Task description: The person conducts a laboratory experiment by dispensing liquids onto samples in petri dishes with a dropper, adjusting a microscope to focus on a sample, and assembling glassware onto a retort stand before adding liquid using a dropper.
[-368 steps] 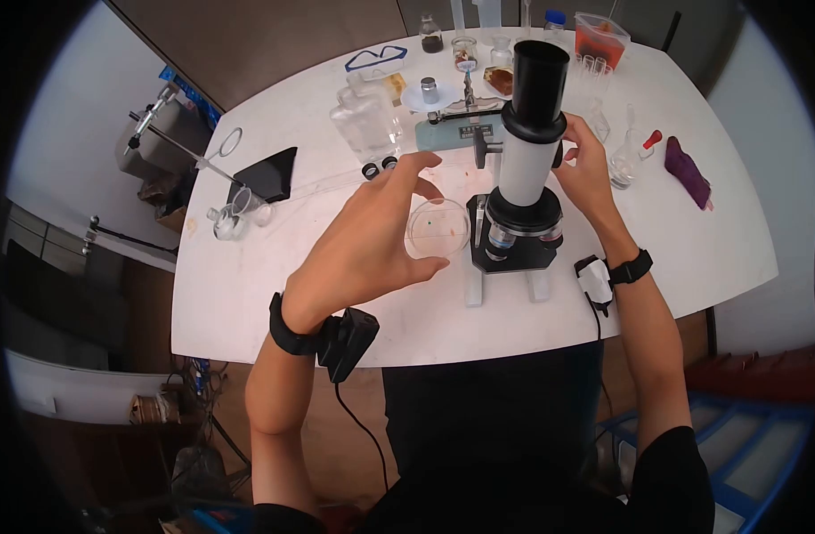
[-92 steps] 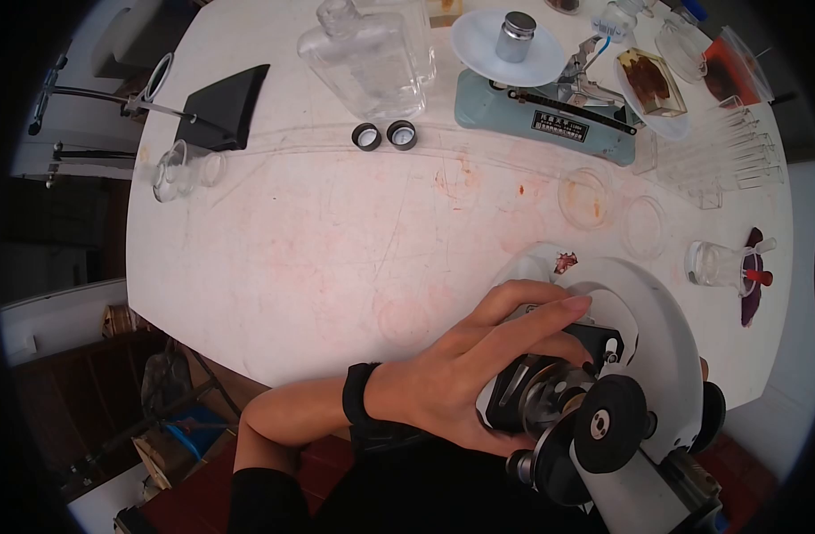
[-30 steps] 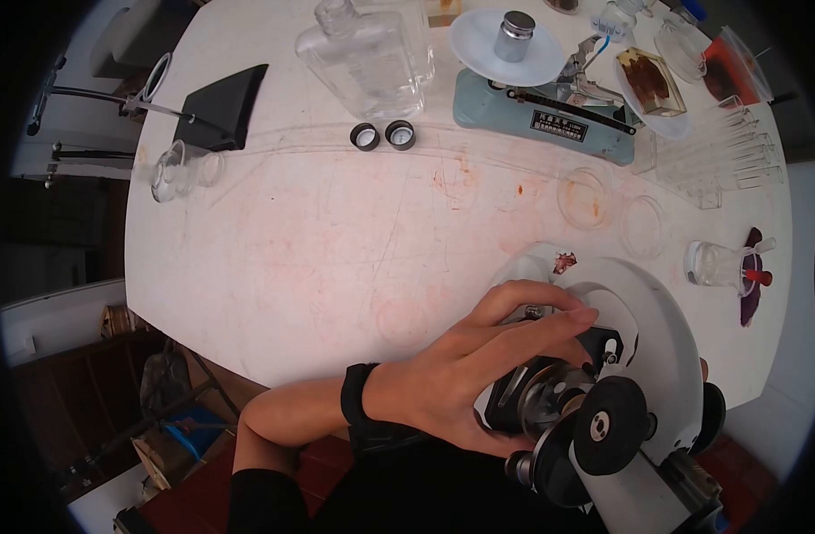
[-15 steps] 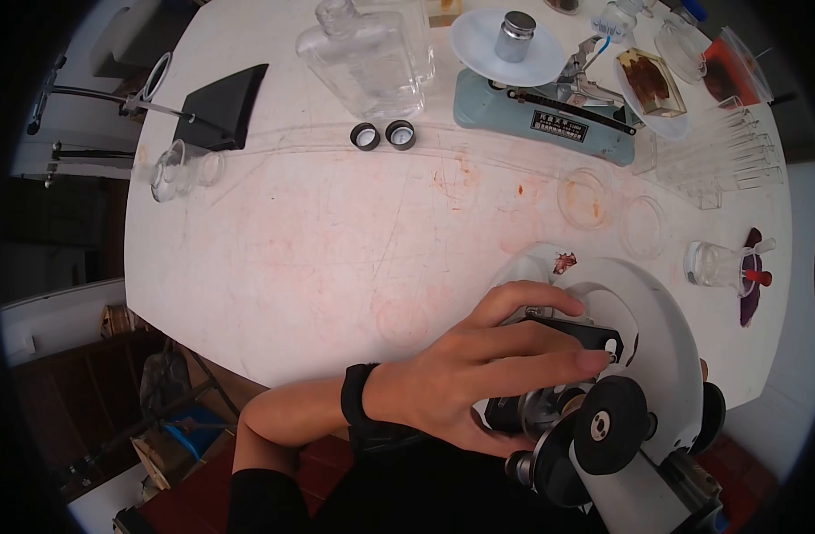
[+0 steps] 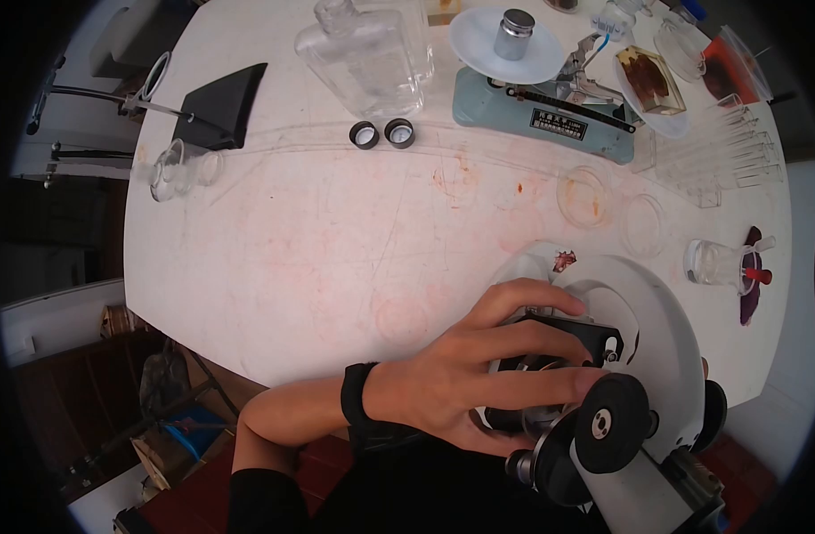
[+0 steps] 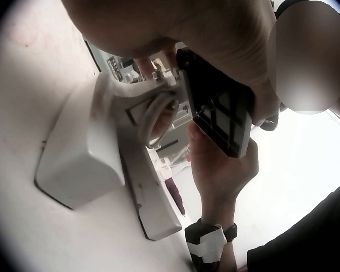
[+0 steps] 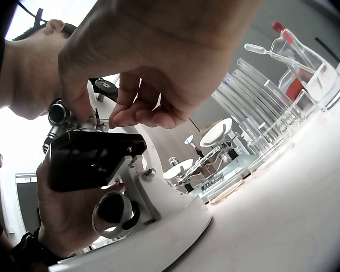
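Note:
My left hand [image 5: 456, 378] reaches across the black microscope stage [image 5: 581, 336], with arched fingers above it and the thumb by its near side. A clear round piece lies partly under the fingers. In the right wrist view, part of the left hand [image 7: 62, 207] shows below the black stage [image 7: 96, 161]. Mostly hidden behind the microscope arm [image 5: 670, 325] in the head view, my right hand [image 7: 153, 62] has bent fingers close above the stage; its exact contact is unclear. The left wrist view shows the right hand [image 6: 218, 170] behind the stage.
Beyond the microscope stand a blue balance [image 5: 541, 116], clear bottles [image 5: 363, 62], two black caps and test tubes [image 5: 741, 147]. Clear dishes [image 5: 585, 198] lie nearer. A beaker [image 5: 714, 262] with droppers is at right, a black panel [image 5: 220, 107] at left.
The microscope was upright and the left hand held a clear dish earlier; now the microscope leans towards the person. Most recently, the left fingers have shifted over the stage, one moving nearer the black knob.

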A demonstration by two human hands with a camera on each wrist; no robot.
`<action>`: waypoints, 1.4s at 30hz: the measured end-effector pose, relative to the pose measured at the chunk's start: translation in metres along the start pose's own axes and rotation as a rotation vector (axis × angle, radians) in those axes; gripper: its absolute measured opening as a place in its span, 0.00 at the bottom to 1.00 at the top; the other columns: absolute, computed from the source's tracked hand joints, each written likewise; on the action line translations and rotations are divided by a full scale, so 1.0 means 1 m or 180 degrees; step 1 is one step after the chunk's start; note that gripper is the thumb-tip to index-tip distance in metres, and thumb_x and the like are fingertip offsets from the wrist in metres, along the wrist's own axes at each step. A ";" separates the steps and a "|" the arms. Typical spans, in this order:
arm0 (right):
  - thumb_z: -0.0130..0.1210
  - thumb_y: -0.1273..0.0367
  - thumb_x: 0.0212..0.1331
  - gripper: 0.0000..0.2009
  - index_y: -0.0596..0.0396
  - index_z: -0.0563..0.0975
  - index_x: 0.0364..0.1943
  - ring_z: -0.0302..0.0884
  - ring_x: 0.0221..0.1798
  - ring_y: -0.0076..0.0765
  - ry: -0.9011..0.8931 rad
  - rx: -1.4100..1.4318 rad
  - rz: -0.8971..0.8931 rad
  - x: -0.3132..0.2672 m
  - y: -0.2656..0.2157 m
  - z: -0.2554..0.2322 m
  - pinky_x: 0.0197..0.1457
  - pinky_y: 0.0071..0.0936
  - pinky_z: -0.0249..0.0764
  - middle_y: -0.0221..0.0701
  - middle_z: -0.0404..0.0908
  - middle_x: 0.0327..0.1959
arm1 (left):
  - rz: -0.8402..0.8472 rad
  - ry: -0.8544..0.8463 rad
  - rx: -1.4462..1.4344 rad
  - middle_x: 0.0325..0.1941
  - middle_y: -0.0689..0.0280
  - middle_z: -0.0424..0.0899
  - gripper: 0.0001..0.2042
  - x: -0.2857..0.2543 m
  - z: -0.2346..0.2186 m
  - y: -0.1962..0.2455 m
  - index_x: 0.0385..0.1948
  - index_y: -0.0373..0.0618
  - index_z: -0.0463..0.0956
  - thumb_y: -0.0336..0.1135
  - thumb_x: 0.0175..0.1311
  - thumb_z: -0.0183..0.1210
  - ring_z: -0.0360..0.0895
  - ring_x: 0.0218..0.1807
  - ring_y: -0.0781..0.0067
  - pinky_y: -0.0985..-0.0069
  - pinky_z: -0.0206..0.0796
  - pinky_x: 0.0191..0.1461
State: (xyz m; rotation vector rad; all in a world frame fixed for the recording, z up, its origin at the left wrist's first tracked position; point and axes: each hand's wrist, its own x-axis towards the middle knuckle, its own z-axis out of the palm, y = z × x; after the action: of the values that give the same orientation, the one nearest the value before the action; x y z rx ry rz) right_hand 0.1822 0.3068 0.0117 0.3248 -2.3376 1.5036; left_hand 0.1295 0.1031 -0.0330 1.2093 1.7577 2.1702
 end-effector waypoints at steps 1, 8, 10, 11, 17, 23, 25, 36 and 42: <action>0.71 0.71 0.44 0.14 0.58 0.73 0.18 0.66 0.24 0.29 -0.0010 0.0066 0.0030 0.000 0.000 0.000 0.24 0.23 0.58 0.28 0.76 0.19 | -0.0011 0.0017 0.0002 0.47 0.51 0.84 0.23 0.000 0.000 0.000 0.50 0.48 0.74 0.36 0.52 0.71 0.70 0.60 0.35 0.41 0.63 0.61; 0.70 0.71 0.45 0.15 0.57 0.71 0.19 0.65 0.24 0.28 -0.0013 0.0100 -0.0148 0.003 0.001 0.001 0.24 0.24 0.57 0.28 0.75 0.19 | -0.0177 0.0120 0.0072 0.49 0.50 0.84 0.34 0.005 -0.010 0.007 0.61 0.42 0.68 0.40 0.49 0.70 0.69 0.62 0.35 0.41 0.60 0.63; 0.69 0.72 0.45 0.15 0.56 0.70 0.18 0.64 0.24 0.28 0.0032 0.0170 -0.0087 0.004 0.000 0.003 0.23 0.24 0.56 0.27 0.75 0.19 | 0.0381 -0.0313 0.0250 0.53 0.47 0.82 0.39 0.008 -0.017 0.004 0.67 0.43 0.64 0.43 0.50 0.67 0.68 0.62 0.35 0.44 0.58 0.65; 0.69 0.72 0.45 0.15 0.56 0.70 0.18 0.64 0.24 0.28 0.0032 0.0169 -0.0094 0.003 0.001 0.003 0.23 0.24 0.56 0.27 0.75 0.19 | 0.0387 -0.0312 0.0253 0.53 0.47 0.82 0.39 0.008 -0.018 0.005 0.67 0.43 0.64 0.43 0.50 0.67 0.68 0.62 0.35 0.44 0.58 0.65; 0.70 0.73 0.44 0.15 0.55 0.69 0.18 0.64 0.23 0.28 0.0208 0.0083 -0.0114 0.003 0.000 0.009 0.23 0.24 0.56 0.27 0.73 0.18 | -0.0128 -0.0303 -0.0013 0.53 0.43 0.80 0.38 0.018 -0.032 0.023 0.67 0.43 0.63 0.45 0.50 0.63 0.67 0.63 0.33 0.41 0.58 0.64; 0.71 0.73 0.43 0.16 0.56 0.69 0.18 0.63 0.22 0.28 0.0229 0.0125 -0.0144 0.006 -0.001 0.012 0.22 0.24 0.56 0.27 0.72 0.18 | 0.0378 0.0039 0.0056 0.41 0.50 0.83 0.27 0.023 -0.036 0.033 0.61 0.46 0.67 0.52 0.67 0.58 0.75 0.54 0.41 0.46 0.65 0.58; 0.70 0.74 0.42 0.16 0.56 0.68 0.18 0.63 0.22 0.28 0.0243 0.0129 -0.0150 0.005 0.000 0.012 0.22 0.24 0.56 0.27 0.72 0.18 | 0.0358 0.0046 0.0252 0.36 0.58 0.83 0.22 0.023 -0.035 0.037 0.51 0.46 0.73 0.56 0.70 0.54 0.78 0.51 0.47 0.48 0.67 0.56; 0.71 0.73 0.39 0.16 0.57 0.70 0.19 0.63 0.22 0.29 0.0091 0.0153 -0.0362 0.005 0.007 0.003 0.22 0.23 0.54 0.27 0.71 0.17 | 0.0078 0.0268 0.0472 0.27 0.63 0.80 0.24 0.046 -0.035 0.044 0.27 0.38 0.80 0.55 0.53 0.70 0.80 0.35 0.61 0.65 0.69 0.37; 0.72 0.73 0.39 0.14 0.56 0.73 0.20 0.66 0.23 0.28 0.0101 0.0067 -0.0202 0.005 0.003 0.006 0.22 0.22 0.57 0.26 0.74 0.18 | 0.0279 -0.0236 0.0951 0.23 0.63 0.78 0.29 0.066 -0.045 0.042 0.25 0.35 0.82 0.60 0.45 0.72 0.76 0.26 0.62 0.68 0.65 0.28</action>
State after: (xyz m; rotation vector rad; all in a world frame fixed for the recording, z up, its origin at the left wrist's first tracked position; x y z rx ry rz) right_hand 0.1757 0.3023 0.0088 0.3741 -2.2669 1.4936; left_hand 0.0730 0.0886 0.0354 1.4343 2.0888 1.9250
